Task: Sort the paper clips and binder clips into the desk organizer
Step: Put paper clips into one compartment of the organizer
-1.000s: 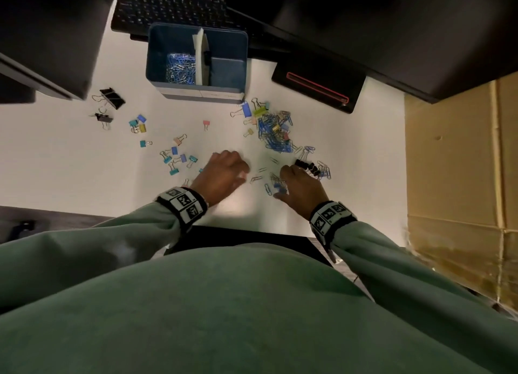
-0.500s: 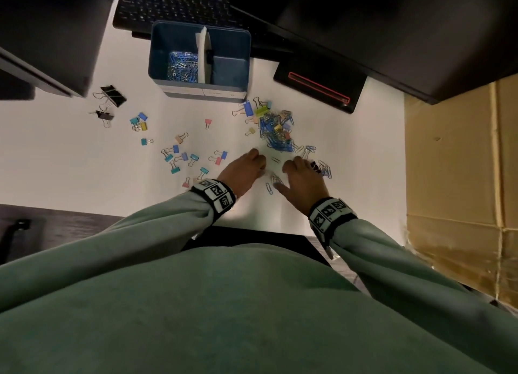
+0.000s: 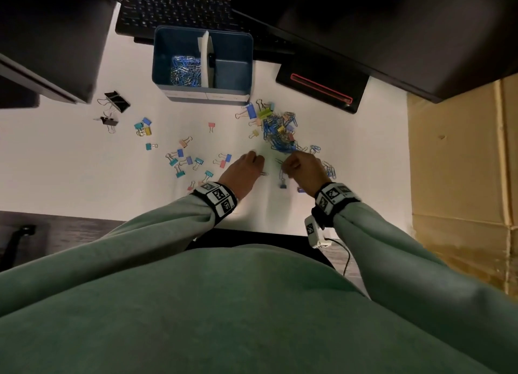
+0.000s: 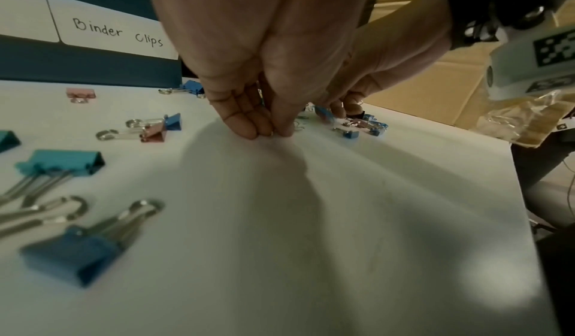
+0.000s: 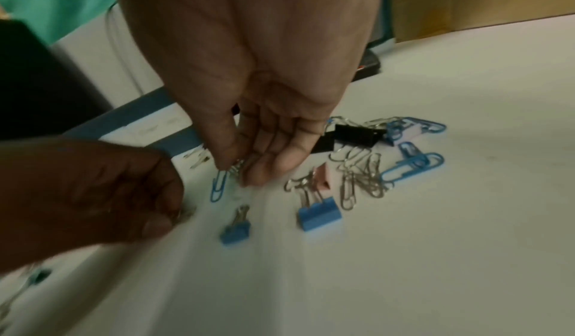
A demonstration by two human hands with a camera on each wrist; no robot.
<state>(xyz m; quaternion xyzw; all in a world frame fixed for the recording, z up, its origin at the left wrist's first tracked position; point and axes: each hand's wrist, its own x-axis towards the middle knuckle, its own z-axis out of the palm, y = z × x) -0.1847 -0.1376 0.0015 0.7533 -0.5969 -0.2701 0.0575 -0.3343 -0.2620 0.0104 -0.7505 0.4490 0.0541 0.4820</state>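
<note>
Both hands on desk (image 3: 70,160) | right hand (image 5: 249,110) pinching paper clips (image 5: 232,171) | left hand (image 4: 264,70) fingertips bunched, grasp unclear

A white label (image 4: 115,30) on the front of the blue desk organizer (image 4: 93,68) read "Binder Clips", written by hand.

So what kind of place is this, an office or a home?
Probably an office or home desk; I cannot tell which. A black keyboard lies behind a blue desk organizer labelled "Binder Clips", with clips scattered on the white desk. A cardboard box stands beside it.
</note>
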